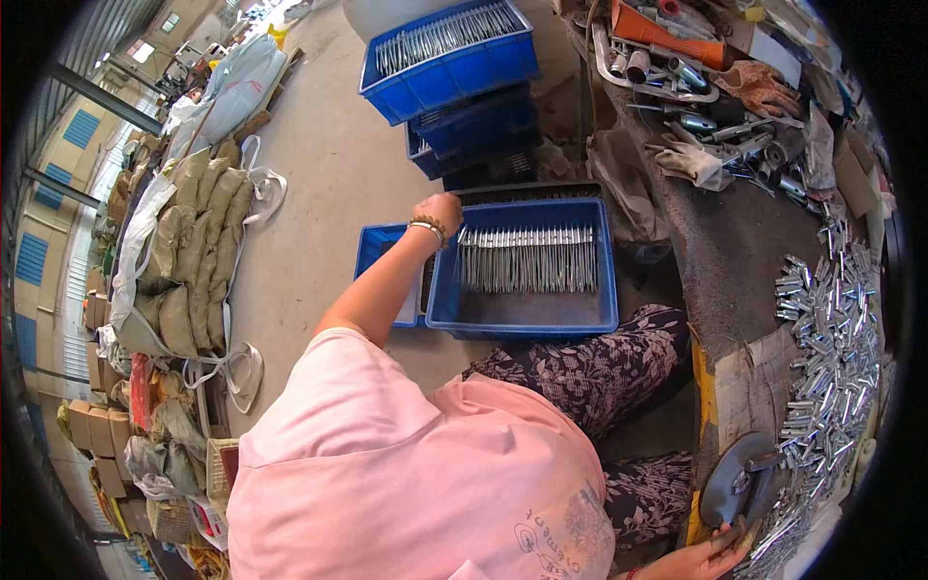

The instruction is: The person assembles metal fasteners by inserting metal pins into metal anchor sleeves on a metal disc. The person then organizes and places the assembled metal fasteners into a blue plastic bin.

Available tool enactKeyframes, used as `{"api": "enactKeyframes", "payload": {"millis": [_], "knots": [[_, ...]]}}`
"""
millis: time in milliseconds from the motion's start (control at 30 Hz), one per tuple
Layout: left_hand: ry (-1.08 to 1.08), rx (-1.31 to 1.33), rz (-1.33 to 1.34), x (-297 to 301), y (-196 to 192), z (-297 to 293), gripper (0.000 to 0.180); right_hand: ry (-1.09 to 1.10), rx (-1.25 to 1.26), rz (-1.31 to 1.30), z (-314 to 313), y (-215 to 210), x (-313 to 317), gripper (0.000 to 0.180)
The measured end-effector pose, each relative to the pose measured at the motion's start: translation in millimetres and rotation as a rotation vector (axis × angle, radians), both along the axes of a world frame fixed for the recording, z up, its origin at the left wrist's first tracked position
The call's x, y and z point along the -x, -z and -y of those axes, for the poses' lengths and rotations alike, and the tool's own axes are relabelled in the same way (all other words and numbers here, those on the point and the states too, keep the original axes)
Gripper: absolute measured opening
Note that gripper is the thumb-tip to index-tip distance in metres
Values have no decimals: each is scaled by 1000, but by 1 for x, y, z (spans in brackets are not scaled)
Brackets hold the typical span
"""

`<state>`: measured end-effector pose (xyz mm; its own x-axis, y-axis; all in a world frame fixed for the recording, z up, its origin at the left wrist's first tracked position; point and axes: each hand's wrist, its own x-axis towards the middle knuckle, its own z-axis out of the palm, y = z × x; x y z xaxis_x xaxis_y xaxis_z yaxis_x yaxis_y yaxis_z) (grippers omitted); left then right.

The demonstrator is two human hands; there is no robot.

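Observation:
My left hand (pixel 439 213) is closed in a fist at the far left corner of a blue plastic crate (pixel 613 280), its fingers curled at the rim. A bracelet circles that wrist. Inside the crate stands a row of thin metal rods (pixel 527 261) with thicker silver ends. At the lower right, my right hand (pixel 710 559) has its fingers apart, beside a round grey metal disc with a handle (pixel 730 483). Silver metal sleeves (pixel 826 387) lie heaped along the bench near it. I see nothing held in the right hand, which the lower edge partly cuts off.
Stacked blue crates (pixel 454 92), the top one full of metal rods, stand ahead. Another blue crate (pixel 372 246) sits left of mine. Tools and gloves (pixel 691 159) clutter the bench (pixel 720 271) on the right. Tan sacks (pixel 188 261) are piled at left.

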<state>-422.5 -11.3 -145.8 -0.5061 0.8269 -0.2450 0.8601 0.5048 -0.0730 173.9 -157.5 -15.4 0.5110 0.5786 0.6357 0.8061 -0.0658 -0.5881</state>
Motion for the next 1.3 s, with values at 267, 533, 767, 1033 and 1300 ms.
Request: {"api": "enactKeyframes", "payload": {"millis": [267,533,767,1033,1300], "knots": [[93,104,-82,-12,51,-8,20,32,48,152,7,2,-11,28],[221,248,-320,8,87,-6,22,-26,57,240,5,-4,-3,30],[32,-54,-133,-6,4,-14,21,-82,96,152,9,28,-42,23],[300,-877,560,-148,-103,-69,26,-83,55,74,2,27,-20,16],[1051,-629,980,-380,-157,-105,18,-32,99,-74,24,12,-16,24]]}}
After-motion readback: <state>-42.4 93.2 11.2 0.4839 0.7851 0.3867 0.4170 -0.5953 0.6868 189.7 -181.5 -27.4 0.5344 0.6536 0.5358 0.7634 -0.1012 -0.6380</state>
